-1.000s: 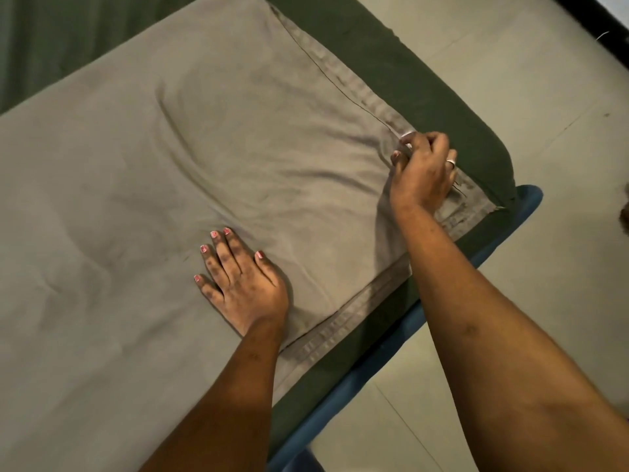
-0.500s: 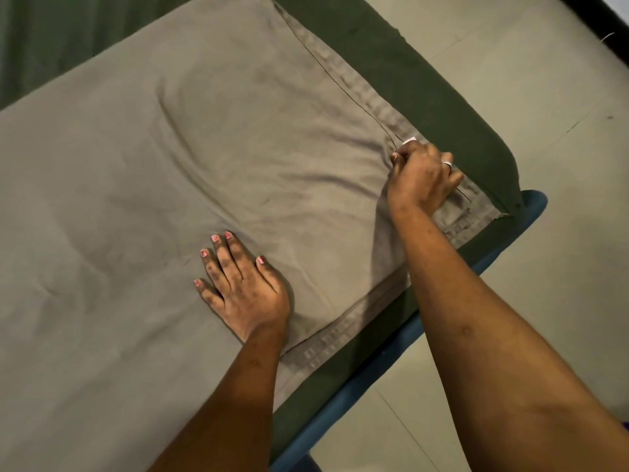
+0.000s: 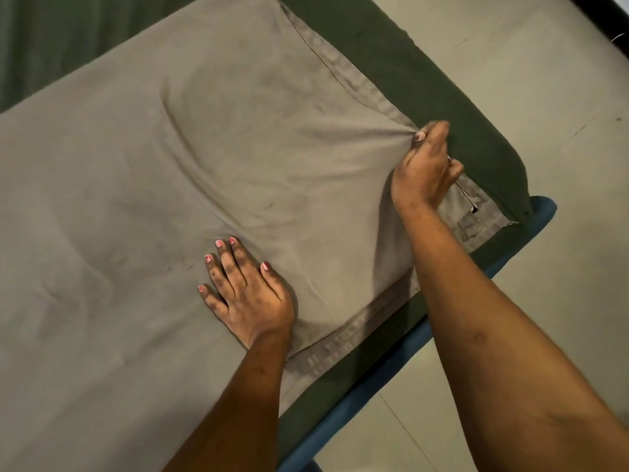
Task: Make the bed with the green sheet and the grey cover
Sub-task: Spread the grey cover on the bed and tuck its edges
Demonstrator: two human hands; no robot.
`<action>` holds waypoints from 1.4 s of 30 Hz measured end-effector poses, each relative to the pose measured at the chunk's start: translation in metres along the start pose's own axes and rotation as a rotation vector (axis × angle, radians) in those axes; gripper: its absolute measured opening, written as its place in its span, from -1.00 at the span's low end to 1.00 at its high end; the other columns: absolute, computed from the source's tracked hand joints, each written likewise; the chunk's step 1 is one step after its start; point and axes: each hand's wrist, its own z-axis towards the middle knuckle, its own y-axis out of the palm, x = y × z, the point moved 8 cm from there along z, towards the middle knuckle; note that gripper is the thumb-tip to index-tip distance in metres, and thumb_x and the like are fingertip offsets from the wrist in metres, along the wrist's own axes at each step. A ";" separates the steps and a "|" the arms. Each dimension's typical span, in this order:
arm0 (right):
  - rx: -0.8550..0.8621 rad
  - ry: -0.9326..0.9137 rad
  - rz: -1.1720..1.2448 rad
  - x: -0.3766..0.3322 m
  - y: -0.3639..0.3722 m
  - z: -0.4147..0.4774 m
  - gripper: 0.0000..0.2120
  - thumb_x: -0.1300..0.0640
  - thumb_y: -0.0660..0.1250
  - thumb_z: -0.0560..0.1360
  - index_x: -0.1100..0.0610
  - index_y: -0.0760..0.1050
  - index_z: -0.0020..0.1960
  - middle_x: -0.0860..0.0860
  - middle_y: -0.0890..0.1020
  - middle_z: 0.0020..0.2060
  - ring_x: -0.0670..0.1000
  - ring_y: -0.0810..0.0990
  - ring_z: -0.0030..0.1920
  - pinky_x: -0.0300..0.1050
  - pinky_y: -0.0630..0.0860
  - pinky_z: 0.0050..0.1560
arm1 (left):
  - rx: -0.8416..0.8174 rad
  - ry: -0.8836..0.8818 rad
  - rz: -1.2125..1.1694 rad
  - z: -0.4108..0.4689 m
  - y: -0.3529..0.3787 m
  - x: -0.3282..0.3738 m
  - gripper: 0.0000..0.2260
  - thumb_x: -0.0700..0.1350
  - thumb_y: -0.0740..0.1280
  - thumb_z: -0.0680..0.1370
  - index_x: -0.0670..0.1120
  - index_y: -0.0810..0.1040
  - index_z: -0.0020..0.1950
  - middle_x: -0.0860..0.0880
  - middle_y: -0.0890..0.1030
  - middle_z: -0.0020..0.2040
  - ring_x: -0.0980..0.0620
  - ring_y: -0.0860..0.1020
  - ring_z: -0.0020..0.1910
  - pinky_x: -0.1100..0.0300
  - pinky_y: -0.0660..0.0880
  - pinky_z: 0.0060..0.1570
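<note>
The grey cover [image 3: 143,199] lies spread over the green sheet [image 3: 442,90], which shows as a dark band along the bed's far and right edges. My left hand [image 3: 248,294] presses flat on the cover near its front hem, fingers straight and spread. My right hand [image 3: 425,165] pinches the cover's right hem near the corner, and folds in the cloth radiate from the grip. A thin dark thread with a small bead hangs below that hand.
The blue bed frame [image 3: 357,396] runs along the near right edge under the sheet. Pale tiled floor [image 3: 544,301] lies to the right. A dark strip crosses the top right corner.
My right hand has shifted a little right and outward along the hem, pulling the cover taut and drawing fresh creases. My left hand has stayed pressed in place.
</note>
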 end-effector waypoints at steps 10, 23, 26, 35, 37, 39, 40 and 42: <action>-0.226 -0.202 -0.336 0.025 0.018 0.019 -0.75 0.13 -0.01 0.65 0.22 0.27 0.25 0.28 0.58 0.01 0.34 0.57 0.00 0.19 0.46 -0.04 | -0.050 0.049 0.021 -0.001 -0.006 0.007 -0.42 0.12 -0.19 0.57 -0.05 -0.10 0.57 -0.01 -0.02 0.58 -0.10 -0.08 0.55 -0.18 -0.17 0.44; -0.442 -0.113 -0.049 -0.110 0.071 0.037 -0.61 -0.14 0.31 0.51 0.12 0.50 0.18 0.16 0.57 0.17 0.20 0.53 0.20 0.00 0.44 0.16 | -0.211 0.375 -0.024 0.078 -0.033 0.071 -0.43 0.20 0.02 0.62 0.04 -0.03 0.57 0.07 -0.06 0.58 0.00 -0.14 0.55 -0.16 -0.16 0.45; -0.406 -0.178 -0.137 -0.123 0.079 0.056 -0.73 0.04 0.22 0.60 0.09 0.49 0.25 0.18 0.54 0.21 0.21 0.51 0.22 -0.02 0.46 0.13 | -0.168 0.378 -0.047 0.100 -0.045 0.077 -0.43 0.19 0.04 0.62 0.05 -0.03 0.57 0.07 -0.06 0.58 0.00 -0.14 0.55 -0.15 -0.14 0.45; -0.372 -0.120 -0.120 -0.118 0.096 0.090 -0.72 0.02 0.16 0.62 0.09 0.51 0.23 0.19 0.56 0.21 0.22 0.51 0.23 -0.01 0.44 0.17 | -0.191 0.279 0.013 0.167 -0.048 0.043 -0.30 0.34 0.07 0.54 0.10 -0.10 0.57 0.03 -0.14 0.58 -0.06 -0.18 0.55 -0.21 -0.14 0.45; -0.403 -0.156 -0.082 -0.132 0.105 0.096 -0.67 -0.04 0.18 0.61 0.12 0.53 0.21 0.19 0.57 0.20 0.21 0.51 0.23 -0.02 0.43 0.19 | -0.207 0.292 0.047 0.181 -0.048 0.045 -0.26 0.38 0.06 0.51 0.11 -0.14 0.57 0.04 -0.17 0.58 -0.06 -0.20 0.55 -0.22 -0.16 0.45; -0.439 -0.170 -0.018 -0.150 0.114 0.099 -0.61 -0.13 0.22 0.56 0.13 0.56 0.18 0.17 0.59 0.17 0.18 0.53 0.21 -0.05 0.44 0.18 | -0.219 0.294 0.057 0.192 -0.048 0.051 -0.22 0.41 0.06 0.49 0.11 -0.17 0.56 0.04 -0.19 0.58 -0.05 -0.22 0.54 -0.23 -0.18 0.45; -0.448 -0.165 0.032 -0.160 0.119 0.101 -0.61 -0.15 0.26 0.54 0.13 0.57 0.16 0.14 0.60 0.16 0.16 0.54 0.20 -0.07 0.44 0.17 | -0.220 0.290 0.054 0.197 -0.047 0.056 -0.21 0.42 0.06 0.48 0.11 -0.18 0.56 0.04 -0.20 0.57 -0.05 -0.23 0.54 -0.25 -0.19 0.44; -0.461 -0.160 0.112 -0.182 0.129 0.102 -0.68 -0.10 0.33 0.51 0.09 0.58 0.12 0.08 0.62 0.13 0.09 0.56 0.17 -0.13 0.44 0.16 | -0.225 0.283 0.048 0.207 -0.046 0.065 -0.20 0.42 0.06 0.47 0.11 -0.20 0.56 0.04 -0.21 0.57 -0.05 -0.24 0.54 -0.28 -0.20 0.42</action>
